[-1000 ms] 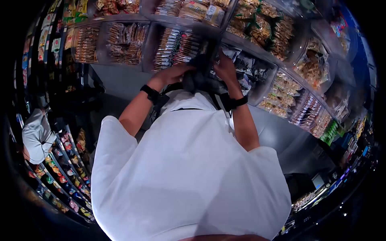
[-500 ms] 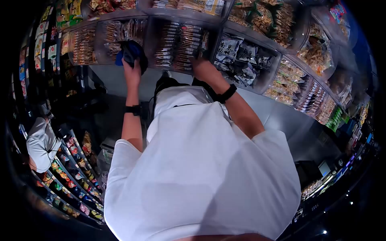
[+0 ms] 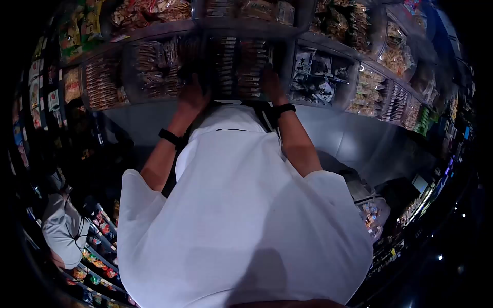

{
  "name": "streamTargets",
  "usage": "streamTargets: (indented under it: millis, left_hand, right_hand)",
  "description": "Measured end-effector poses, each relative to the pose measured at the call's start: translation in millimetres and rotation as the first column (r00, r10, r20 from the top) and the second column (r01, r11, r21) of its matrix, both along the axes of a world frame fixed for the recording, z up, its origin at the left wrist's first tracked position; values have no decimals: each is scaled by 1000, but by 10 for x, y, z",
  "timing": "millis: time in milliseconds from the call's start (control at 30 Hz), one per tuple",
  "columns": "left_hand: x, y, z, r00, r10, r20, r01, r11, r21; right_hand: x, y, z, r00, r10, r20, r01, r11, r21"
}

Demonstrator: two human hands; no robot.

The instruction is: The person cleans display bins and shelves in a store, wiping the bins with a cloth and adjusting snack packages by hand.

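My left hand is closed round a dark soft bundle, perhaps cloth, at the front of a clear bin. Poor light hides the bundle's shape. Beside it, rows of small wrapped snack packets stand on edge in the bin. At the right end of these rows is my right hand, reaching in close to the bin's side wall. Its fingertips are lost in shadow, so whether it grips a packet does not show. Both wrists wear black bands.
More packets fill the bin to the left. Black-and-white pouches lie in the bin to the right. A second tier of bins rises behind. A person in a white shirt is at the lower left, near shelves of colourful packs.
My left hand has moved right with the dark bundle, to the packet rows. My right hand has moved slightly right. The view has shifted and the bins look darker.
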State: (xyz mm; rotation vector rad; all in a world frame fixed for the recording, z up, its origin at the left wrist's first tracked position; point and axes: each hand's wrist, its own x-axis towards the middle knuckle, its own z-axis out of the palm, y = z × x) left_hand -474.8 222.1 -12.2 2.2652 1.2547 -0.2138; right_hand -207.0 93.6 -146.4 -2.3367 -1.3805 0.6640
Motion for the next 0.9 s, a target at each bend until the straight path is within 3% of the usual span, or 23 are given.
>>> streamTargets:
  millis: [33,67,100,167,200,233,267,300,333,400,433,467,533,567,633,667,733,767,867,900]
  left_hand:
    - [-31,22,-22,1000,-25,15,25,1000,-15]
    - [-31,50,17,998,-46,30,47,999,-27]
    - [-79,66,-39,998,-51,43,53,998,-31]
    - [-170,146,-112,985,-147,86,142,988,61]
    - [-226,184,-103,967,-202,156,194,979,67]
    - [-271,223,-100,945,-235,228,225,972,70]
    - [-310,254,-107,917,-264,300,254,964,74]
    - [-338,291,-90,906,-275,322,271,961,59]
    - [-388,336,-194,877,-327,351,308,945,111]
    - [-390,466,-26,879,-293,376,326,945,-26]
    - [-426,531,-23,847,-331,416,360,933,9]
    - [-400,593,137,875,-330,355,385,918,-93]
    - [-440,617,86,871,-363,330,407,911,-73]
    - [-446,615,13,868,-367,335,412,908,-73]
    - [-478,582,-144,843,-361,398,404,914,-28]
    - [-479,548,-141,847,-370,382,390,921,26]
    - [-466,546,-157,848,-352,396,383,924,1]
    - [-459,559,-157,876,-314,365,373,922,-101]
    - [-474,688,-100,881,-319,349,395,902,-173]
    - [-434,735,44,911,-262,317,362,878,-314]
  right_hand:
    - [-5,-70,-53,988,76,131,-83,995,53]
    - [-55,-83,0,992,-127,23,126,991,50]
    - [-39,-109,-18,991,-132,36,131,990,46]
    - [14,-124,-5,954,100,282,-144,979,141]
    - [10,-126,-23,948,104,302,-188,946,265]
    - [-20,-164,-36,993,-71,98,56,988,147]
    - [-72,-154,102,959,-273,-81,272,962,-18]
    - [-51,-252,-5,968,-248,-42,249,968,16]
    - [-58,-277,11,986,-35,162,46,997,-67]
    - [-9,-350,-328,982,-13,190,19,999,-31]
    - [19,-386,-519,916,71,394,-66,997,-27]
    - [35,-338,-441,989,-127,73,116,984,137]
    - [-110,-272,-114,949,-314,41,304,940,154]
    - [-115,-248,14,946,-320,46,309,938,153]
    - [-139,-241,177,924,-380,45,381,923,-42]
    - [-154,-263,202,949,-306,80,299,950,88]
    - [-153,-268,275,942,-333,53,325,939,112]
    - [-160,-267,391,957,-218,190,189,969,161]
    - [-252,-186,700,941,-262,214,230,959,164]
    - [-278,-143,800,940,-272,207,238,956,172]
